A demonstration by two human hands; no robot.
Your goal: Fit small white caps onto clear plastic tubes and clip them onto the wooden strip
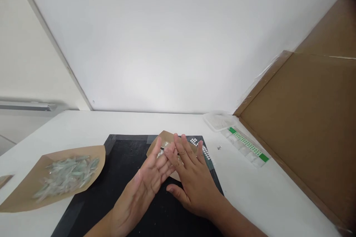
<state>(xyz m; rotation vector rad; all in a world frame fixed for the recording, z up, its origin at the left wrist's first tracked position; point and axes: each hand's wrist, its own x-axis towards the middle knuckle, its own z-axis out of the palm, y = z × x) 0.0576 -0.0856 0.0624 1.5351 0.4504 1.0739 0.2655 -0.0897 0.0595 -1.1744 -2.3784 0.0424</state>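
Note:
My left hand [144, 185] is turned palm up above the black mat [122, 159], its fingers stretched out. Palm down, my right hand [196, 181] has its fingers spread, and its fingertips overlap those of the left in view. Nothing shows in either hand; whether the fingertips touch cannot be made out. Just beyond them lies a brown paper tray [164, 135], partly covered by the fingers, with small whitish pieces in it. White round stickers [206, 152] sit at the mat's far right corner, close to my right fingertips.
On the left, a larger brown paper tray [19, 198] holds a heap of small clear and greenish plastic packets [69, 174]. To the right are tiny metal pieces [219, 148], a clear plastic container [219, 121] and a clear compartment strip with a green grid [249, 143]. Cardboard [306, 126] walls the right side.

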